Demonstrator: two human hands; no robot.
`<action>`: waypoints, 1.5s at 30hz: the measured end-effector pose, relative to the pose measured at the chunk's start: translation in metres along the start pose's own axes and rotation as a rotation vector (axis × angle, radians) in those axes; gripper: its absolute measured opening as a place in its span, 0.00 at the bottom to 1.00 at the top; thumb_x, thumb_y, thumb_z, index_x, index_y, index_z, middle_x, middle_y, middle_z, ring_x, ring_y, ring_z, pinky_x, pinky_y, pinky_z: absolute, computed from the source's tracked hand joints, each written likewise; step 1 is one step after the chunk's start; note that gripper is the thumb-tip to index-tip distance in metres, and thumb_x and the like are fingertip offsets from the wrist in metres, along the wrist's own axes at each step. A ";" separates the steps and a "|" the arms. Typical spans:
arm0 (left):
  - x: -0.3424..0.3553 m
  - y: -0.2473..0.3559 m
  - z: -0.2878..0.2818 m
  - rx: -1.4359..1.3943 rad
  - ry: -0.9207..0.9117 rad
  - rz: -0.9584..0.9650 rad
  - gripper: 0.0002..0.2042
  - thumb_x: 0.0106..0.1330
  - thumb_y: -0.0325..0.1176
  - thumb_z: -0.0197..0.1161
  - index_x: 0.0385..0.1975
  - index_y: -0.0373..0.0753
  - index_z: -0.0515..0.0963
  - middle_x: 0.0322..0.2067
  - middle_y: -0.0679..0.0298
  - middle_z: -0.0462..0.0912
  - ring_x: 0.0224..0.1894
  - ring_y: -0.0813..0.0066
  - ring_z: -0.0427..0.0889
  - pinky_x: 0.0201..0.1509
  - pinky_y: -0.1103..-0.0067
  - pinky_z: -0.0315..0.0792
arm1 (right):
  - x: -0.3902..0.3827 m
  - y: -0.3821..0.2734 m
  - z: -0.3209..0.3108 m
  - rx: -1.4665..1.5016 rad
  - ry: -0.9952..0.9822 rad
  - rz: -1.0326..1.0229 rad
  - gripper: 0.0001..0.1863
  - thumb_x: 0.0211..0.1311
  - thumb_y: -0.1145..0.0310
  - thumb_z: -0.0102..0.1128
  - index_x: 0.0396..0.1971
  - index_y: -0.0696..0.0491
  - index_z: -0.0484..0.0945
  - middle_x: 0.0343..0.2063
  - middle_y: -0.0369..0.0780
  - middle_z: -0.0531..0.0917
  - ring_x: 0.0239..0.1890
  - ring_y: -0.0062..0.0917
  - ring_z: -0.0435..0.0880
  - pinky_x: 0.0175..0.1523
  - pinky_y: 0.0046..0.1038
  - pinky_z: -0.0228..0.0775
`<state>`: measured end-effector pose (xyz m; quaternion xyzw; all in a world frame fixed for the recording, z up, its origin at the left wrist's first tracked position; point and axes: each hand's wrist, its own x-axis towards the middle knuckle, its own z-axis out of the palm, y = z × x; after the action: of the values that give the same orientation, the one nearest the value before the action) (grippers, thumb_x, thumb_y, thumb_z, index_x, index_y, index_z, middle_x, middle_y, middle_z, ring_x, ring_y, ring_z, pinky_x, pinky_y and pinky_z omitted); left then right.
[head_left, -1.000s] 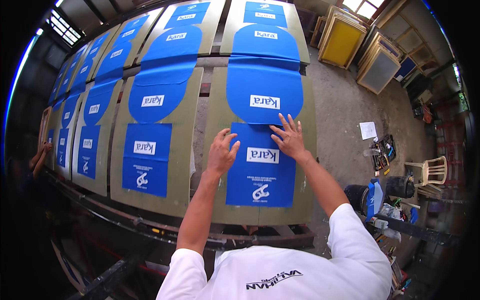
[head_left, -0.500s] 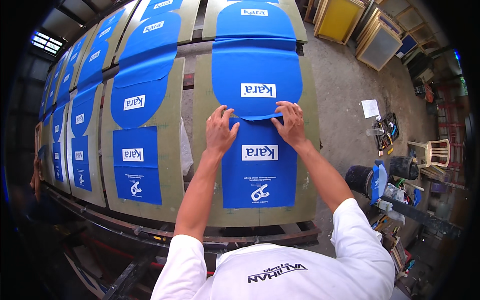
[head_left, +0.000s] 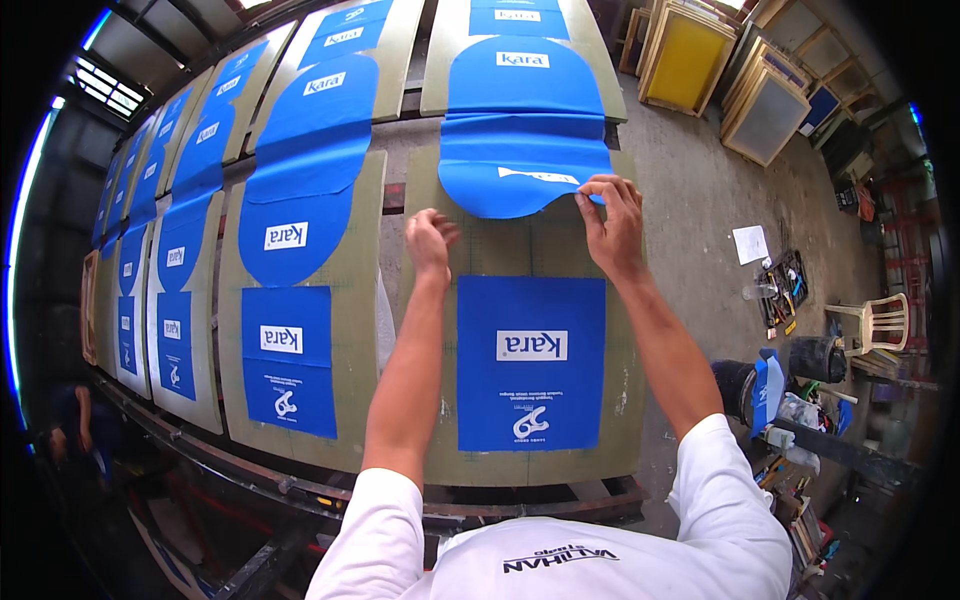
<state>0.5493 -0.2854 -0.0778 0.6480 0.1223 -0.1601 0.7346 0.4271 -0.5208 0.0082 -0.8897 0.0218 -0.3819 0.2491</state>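
Observation:
My right hand (head_left: 614,225) pinches the near edge of a rounded blue fabric panel (head_left: 525,145) at its right side. That edge is lifted and wavy, and the panel's white printed label is folded partly from sight. My left hand (head_left: 432,240) is off the fabric, beside the panel's lower left, its fingers loosely apart and a little blurred. Nothing shows in it. Between my forearms a rectangular blue printed piece (head_left: 532,400) lies flat on an olive-green board (head_left: 425,455).
More boards with blue printed pieces (head_left: 290,365) run in rows to the left and far side. Framed screens (head_left: 765,115) lean at the far right. A tool tray (head_left: 785,285), a plastic chair (head_left: 880,325) and black buckets (head_left: 815,358) stand on the right-hand floor. Another person's arm (head_left: 85,415) shows far left.
The rounded panel's near edge has been raised and drawn away from the rectangular piece, baring board between them. My left hand has let go of it; my right moved farther away with it.

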 end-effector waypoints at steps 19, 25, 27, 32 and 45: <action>0.010 0.036 0.064 -0.441 -0.115 -0.077 0.18 0.74 0.40 0.46 0.50 0.28 0.69 0.43 0.55 0.78 0.41 0.64 0.81 0.45 0.70 0.78 | -0.096 -0.070 0.052 1.343 -0.334 1.386 0.47 0.60 0.24 0.33 0.33 0.61 0.78 0.34 0.46 0.82 0.36 0.31 0.83 0.44 0.31 0.75; 0.003 0.045 0.049 -0.496 -0.136 -0.077 0.18 0.74 0.39 0.47 0.50 0.28 0.69 0.44 0.54 0.78 0.41 0.64 0.81 0.46 0.69 0.78 | -0.126 -0.092 0.043 1.371 -0.432 1.414 0.54 0.55 0.20 0.28 0.47 0.63 0.74 0.39 0.48 0.82 0.39 0.34 0.84 0.43 0.32 0.76; -0.007 0.050 0.036 -0.492 -0.124 -0.069 0.18 0.74 0.39 0.48 0.50 0.28 0.69 0.44 0.54 0.78 0.42 0.65 0.81 0.47 0.68 0.78 | -0.114 -0.091 0.044 1.459 -0.217 1.524 0.55 0.55 0.21 0.29 0.51 0.64 0.71 0.40 0.47 0.82 0.39 0.34 0.84 0.43 0.33 0.77; -0.047 0.079 0.048 -0.296 -0.164 0.027 0.17 0.74 0.42 0.48 0.44 0.33 0.72 0.42 0.58 0.79 0.40 0.70 0.81 0.43 0.77 0.76 | -0.115 -0.002 0.039 1.280 0.319 1.327 0.21 0.70 0.52 0.51 0.44 0.58 0.72 0.38 0.42 0.80 0.36 0.24 0.81 0.40 0.28 0.75; -0.227 0.175 -0.032 -0.039 0.147 0.541 0.17 0.72 0.46 0.54 0.35 0.34 0.74 0.32 0.66 0.72 0.36 0.78 0.71 0.41 0.80 0.67 | -0.057 -0.107 -0.107 1.484 0.466 0.955 0.21 0.70 0.53 0.51 0.50 0.56 0.74 0.46 0.40 0.80 0.48 0.27 0.79 0.57 0.30 0.69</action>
<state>0.4101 -0.2176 0.1654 0.6526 0.0009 0.0918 0.7521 0.2961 -0.4600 0.0817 -0.2976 0.1862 -0.3243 0.8784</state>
